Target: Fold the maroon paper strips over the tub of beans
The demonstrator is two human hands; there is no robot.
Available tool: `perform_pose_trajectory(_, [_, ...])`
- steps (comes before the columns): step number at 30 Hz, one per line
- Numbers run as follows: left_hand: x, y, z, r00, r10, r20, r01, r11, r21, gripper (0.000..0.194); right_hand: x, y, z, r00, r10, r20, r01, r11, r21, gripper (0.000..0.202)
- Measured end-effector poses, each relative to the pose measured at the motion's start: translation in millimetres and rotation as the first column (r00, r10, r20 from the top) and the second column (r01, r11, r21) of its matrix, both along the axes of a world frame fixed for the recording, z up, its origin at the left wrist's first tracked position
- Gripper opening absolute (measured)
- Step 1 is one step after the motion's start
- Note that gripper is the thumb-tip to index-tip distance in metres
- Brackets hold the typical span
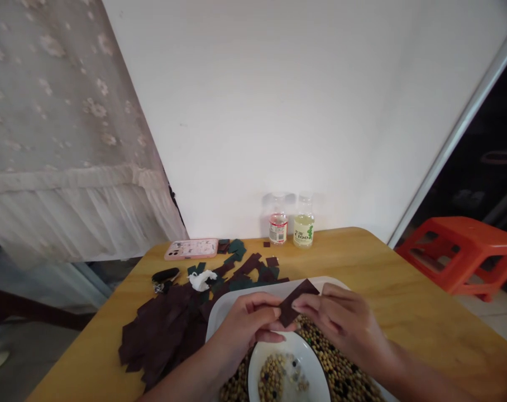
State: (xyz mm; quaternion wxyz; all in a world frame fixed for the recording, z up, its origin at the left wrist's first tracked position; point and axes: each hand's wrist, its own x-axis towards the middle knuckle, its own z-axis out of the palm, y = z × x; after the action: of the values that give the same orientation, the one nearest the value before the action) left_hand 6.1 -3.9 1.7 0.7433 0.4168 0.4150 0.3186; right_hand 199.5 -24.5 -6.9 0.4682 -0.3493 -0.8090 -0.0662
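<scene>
A small dark maroon rectangular piece (pixel 294 304) is held between both hands above a white tray (pixel 220 310). My left hand (pixel 256 321) grips its left edge with thumb and fingers. Fingertips of my right hand (pixel 341 315) are pinched at its right side. Below the hands, a white bowl (pixel 257 357) with pale round beads in it sits on many tan and dark beads (pixel 349 371) in the tray. Left of the tray lies a large pile of similar maroon pieces (pixel 161 332).
Dark green pieces (pixel 237 248), a crumpled white tissue (pixel 202 280), black keys (pixel 165 275) and a pink phone (pixel 191 248) lie at the table's back left. Two bottles (pixel 278 229) (pixel 304 230) stand by the wall. An orange stool (pixel 467 240) is at the right.
</scene>
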Motion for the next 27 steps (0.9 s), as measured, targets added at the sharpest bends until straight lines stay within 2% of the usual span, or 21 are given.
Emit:
perform_pose_trajectory(2, [-0.3,-0.1,0.5,1.000,-0.001,-0.010,0.001,1.000,0.006,0.030,0.3,0.0,-0.1,1.000,0.005,0.014,-0.005,1.000,0.007,0.011])
perform_pose_trajectory(6, [0.1,-0.1,3.2,1.000,-0.007,-0.018,0.008,1.000,0.023,0.032,0.8,0.7,2.7,0.992,-0.065,-0.111,0.066,0.998,0.010,0.012])
perform_pose_trajectory(11, [1.3,-1.3,4.7,1.000,-0.012,-0.014,0.012,1.000,-0.004,0.030,-0.2,-1.9,3.2,1.000,0.009,0.026,-0.010,1.000,0.013,0.012])
perform_pose_trajectory(13, [1.2,-1.8,4.9,1.000,-0.012,-0.018,0.012,1.000,0.002,0.030,0.5,-1.5,3.1,1.000,-0.015,-0.015,0.016,1.000,0.016,0.014])
perform_pose_trajectory(17, [0.7,-2.7,5.7,0.999,-0.015,-0.031,0.016,1.000,0.018,0.031,1.2,1.1,3.8,0.988,-0.096,-0.123,0.098,0.995,0.007,0.030])
perform_pose_trajectory(22, [0.8,-2.8,3.9,0.999,-0.040,-0.030,0.041,0.999,0.029,0.028,-0.1,-0.9,5.0,1.000,-0.005,-0.002,0.005,1.000,-0.009,0.026])
perform_pose_trajectory(27, [-0.4,-1.3,1.6,0.998,-0.047,-0.041,0.049,0.998,0.047,0.027,-0.2,-0.9,7.2,0.992,-0.082,-0.092,0.083,0.996,0.013,0.028])
